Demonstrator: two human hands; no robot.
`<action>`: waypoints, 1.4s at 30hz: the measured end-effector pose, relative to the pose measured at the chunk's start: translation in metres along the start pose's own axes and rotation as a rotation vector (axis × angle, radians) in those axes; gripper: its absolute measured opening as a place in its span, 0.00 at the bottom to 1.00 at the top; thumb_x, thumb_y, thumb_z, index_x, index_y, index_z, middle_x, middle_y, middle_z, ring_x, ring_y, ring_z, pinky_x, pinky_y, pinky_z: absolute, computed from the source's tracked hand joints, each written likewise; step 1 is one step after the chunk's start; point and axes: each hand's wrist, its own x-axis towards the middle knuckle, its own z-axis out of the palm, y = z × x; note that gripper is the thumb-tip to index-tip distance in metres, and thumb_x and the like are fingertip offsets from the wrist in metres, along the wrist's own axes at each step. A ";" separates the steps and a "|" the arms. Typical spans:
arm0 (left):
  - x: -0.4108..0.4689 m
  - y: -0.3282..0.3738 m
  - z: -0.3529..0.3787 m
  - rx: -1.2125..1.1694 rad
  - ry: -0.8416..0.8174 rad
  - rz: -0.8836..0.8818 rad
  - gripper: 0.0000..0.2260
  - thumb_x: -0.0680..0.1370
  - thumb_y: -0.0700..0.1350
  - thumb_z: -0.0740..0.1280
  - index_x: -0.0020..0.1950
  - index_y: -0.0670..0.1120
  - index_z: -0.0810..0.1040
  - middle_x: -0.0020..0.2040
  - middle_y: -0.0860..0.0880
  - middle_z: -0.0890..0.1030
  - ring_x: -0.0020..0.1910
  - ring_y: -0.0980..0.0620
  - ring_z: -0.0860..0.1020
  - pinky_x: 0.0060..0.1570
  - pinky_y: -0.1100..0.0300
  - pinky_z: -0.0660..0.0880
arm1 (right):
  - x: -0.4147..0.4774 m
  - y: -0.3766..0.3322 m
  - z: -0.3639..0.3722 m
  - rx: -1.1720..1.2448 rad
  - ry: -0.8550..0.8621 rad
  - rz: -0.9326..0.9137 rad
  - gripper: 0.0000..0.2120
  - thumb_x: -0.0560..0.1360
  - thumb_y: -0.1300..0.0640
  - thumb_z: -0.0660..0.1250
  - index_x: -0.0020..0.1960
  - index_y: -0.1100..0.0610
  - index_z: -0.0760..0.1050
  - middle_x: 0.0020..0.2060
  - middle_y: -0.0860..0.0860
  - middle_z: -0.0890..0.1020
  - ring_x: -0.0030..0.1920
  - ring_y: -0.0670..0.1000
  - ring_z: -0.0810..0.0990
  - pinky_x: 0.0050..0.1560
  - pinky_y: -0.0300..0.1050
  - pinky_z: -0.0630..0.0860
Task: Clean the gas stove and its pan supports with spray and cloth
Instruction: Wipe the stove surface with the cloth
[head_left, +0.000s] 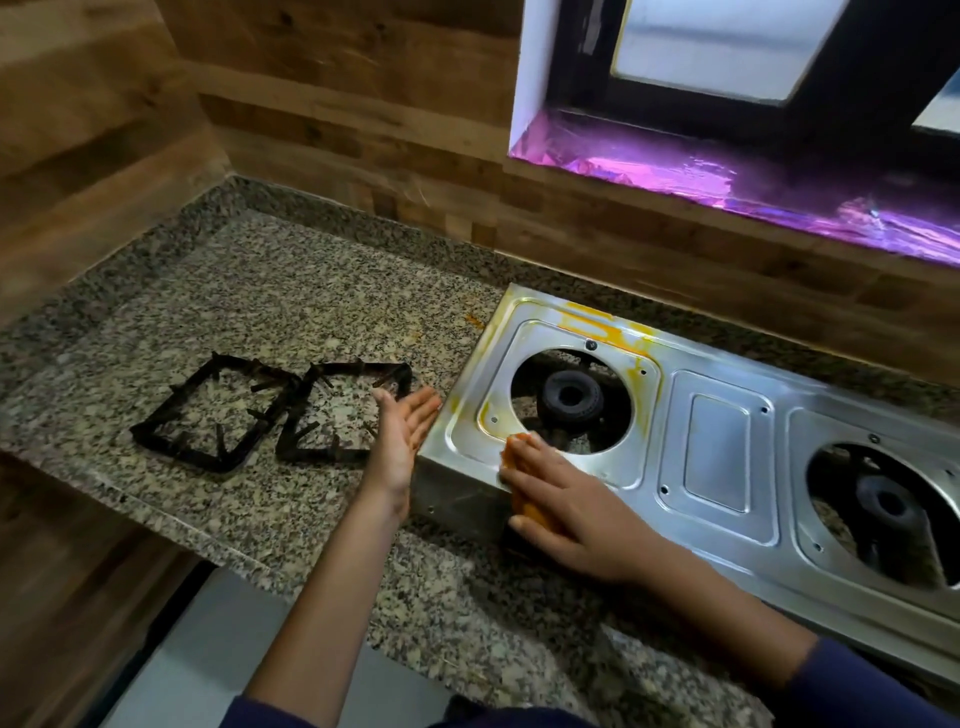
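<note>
Stove: the gas stove sits on the right of the counter. The two pan supports lie off it, to the left.
Right hand: the right hand lies flat, pressing the orange cloth on the stove's near left corner.
Left hand: the left hand is open and holds nothing, just beside the stove's left edge.
Dirt: yellow stains sit on the far left.
Good wiping: the person should press hard, push the cloth far to the stains, and keep it out of the burner hole.
</note>
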 end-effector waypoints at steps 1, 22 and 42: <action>0.001 -0.001 -0.001 -0.022 0.009 0.003 0.36 0.79 0.65 0.36 0.75 0.45 0.66 0.73 0.45 0.70 0.71 0.50 0.70 0.59 0.64 0.67 | 0.011 -0.004 0.003 0.008 -0.001 -0.040 0.27 0.82 0.43 0.55 0.76 0.56 0.65 0.79 0.52 0.57 0.79 0.48 0.47 0.77 0.40 0.45; 0.003 0.000 -0.003 -0.002 0.119 0.059 0.37 0.75 0.68 0.41 0.74 0.49 0.66 0.74 0.48 0.68 0.73 0.51 0.65 0.67 0.58 0.62 | 0.130 0.015 0.008 -0.098 -0.109 -0.087 0.26 0.82 0.48 0.54 0.77 0.57 0.59 0.76 0.60 0.59 0.75 0.60 0.61 0.74 0.53 0.57; 0.057 -0.014 0.040 1.342 -0.066 0.481 0.38 0.75 0.67 0.30 0.80 0.51 0.49 0.80 0.54 0.45 0.78 0.56 0.40 0.75 0.57 0.42 | 0.179 0.164 -0.051 -0.169 0.209 0.660 0.24 0.82 0.48 0.52 0.76 0.53 0.62 0.78 0.57 0.57 0.78 0.56 0.53 0.75 0.58 0.50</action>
